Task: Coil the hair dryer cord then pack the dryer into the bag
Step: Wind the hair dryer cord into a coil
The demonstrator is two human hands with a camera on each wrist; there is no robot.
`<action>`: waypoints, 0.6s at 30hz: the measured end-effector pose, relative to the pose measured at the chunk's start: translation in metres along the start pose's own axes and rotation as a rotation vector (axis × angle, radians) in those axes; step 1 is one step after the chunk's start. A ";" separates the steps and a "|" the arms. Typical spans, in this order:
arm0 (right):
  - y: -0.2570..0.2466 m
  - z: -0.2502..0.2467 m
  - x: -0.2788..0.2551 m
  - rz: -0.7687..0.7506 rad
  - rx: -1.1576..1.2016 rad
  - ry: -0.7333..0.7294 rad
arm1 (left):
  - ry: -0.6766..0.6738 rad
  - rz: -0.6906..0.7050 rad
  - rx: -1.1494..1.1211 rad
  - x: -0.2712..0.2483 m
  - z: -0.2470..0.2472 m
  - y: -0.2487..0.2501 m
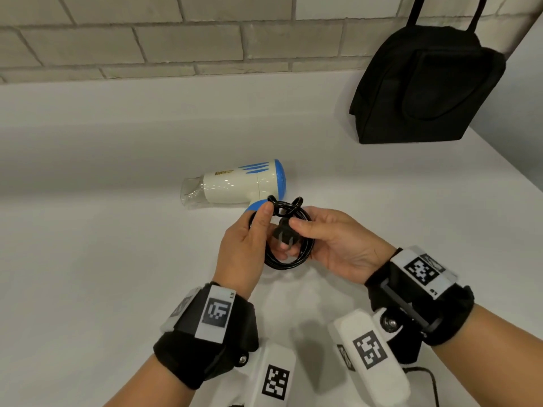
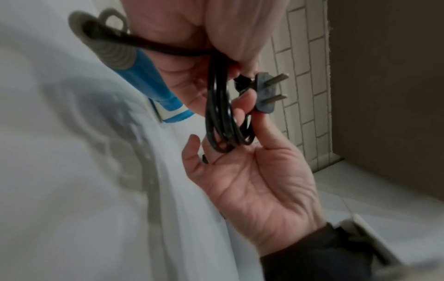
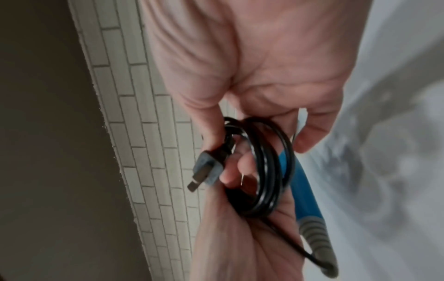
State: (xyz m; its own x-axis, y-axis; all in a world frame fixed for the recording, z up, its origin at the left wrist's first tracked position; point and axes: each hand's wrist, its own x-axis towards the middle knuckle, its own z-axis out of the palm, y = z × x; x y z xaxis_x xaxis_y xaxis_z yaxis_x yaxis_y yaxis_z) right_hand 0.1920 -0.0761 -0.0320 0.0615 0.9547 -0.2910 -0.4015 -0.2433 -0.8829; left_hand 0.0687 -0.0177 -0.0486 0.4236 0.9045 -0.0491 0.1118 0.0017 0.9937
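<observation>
The black cord (image 1: pixel 289 254) is gathered into a coil of several loops and held above the white desk (image 1: pixel 117 259) between the two hands; the left hand (image 1: pixel 244 248) is curled round one side of the coil, its thumb pressed over the strands at the top; the right hand (image 1: pixel 338 245) is seen with its fingers bent, the plug (image 1: pixel 283 235) being pinched between thumb and fingertips inside the loop, so each grip is closed upon something rather than spread; in the left wrist view the plug's two flat prongs (image 2: pixel 276 87) are shown pointing away from the palm. The cream and blue hair dryer (image 1: pixel 241 185) is laid on its side on the desk just beyond the hands, its clear nozzle turned to the left and its blue handle (image 1: pixel 257 206) partly hidden behind the left thumb; the black bag (image 1: pixel 426 83) is stood upright at the far right of the desk, well apart from the dryer, against a tiled wall (image 1: pixel 147 39).
</observation>
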 end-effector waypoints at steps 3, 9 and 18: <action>0.007 0.005 -0.003 -0.120 -0.104 0.085 | 0.008 -0.068 -0.068 0.000 -0.001 0.000; 0.013 0.018 -0.014 -0.391 -0.418 0.126 | 0.035 -0.103 -0.155 0.003 0.000 0.006; 0.019 0.023 -0.008 -0.578 -0.709 0.324 | 0.056 -0.094 -0.233 0.002 0.006 0.007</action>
State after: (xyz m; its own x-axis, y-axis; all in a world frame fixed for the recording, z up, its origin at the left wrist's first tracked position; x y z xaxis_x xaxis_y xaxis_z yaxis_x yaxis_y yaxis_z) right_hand 0.1633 -0.0844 -0.0382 0.3680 0.8916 0.2639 0.4072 0.1006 -0.9078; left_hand 0.0757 -0.0181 -0.0424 0.3699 0.9180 -0.1429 -0.0644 0.1788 0.9818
